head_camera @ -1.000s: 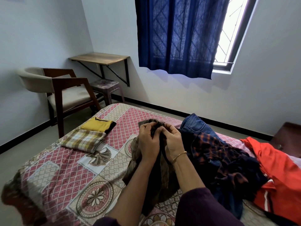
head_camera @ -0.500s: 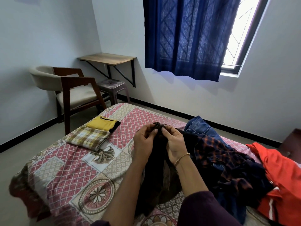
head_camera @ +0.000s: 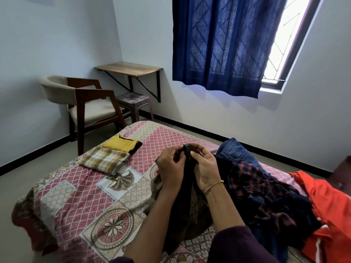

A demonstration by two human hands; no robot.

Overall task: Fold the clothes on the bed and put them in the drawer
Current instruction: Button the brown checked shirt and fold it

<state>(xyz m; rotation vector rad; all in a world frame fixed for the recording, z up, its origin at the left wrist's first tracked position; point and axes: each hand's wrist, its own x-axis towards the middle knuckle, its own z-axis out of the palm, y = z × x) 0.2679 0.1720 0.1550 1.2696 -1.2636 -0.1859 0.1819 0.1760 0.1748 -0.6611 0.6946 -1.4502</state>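
Hands [head_camera: 171,168] [head_camera: 206,168] | both pinch dark garment [head_camera: 187,202] | above bed [head_camera: 76,202]

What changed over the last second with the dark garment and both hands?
Both hands, left hand and right hand, kept their grip on the dark garment and gathered its top edge tighter, so it hangs narrower. The folded yellow shirt, checked cloth and unfolded pile stayed put.

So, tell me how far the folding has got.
Done: a yellow top and a checked cloth lie folded on the bed. In hand: the left hand and right hand pinch a dark garment. Left: jeans, a plaid shirt and an orange garment lie unfolded. No drawer shows.
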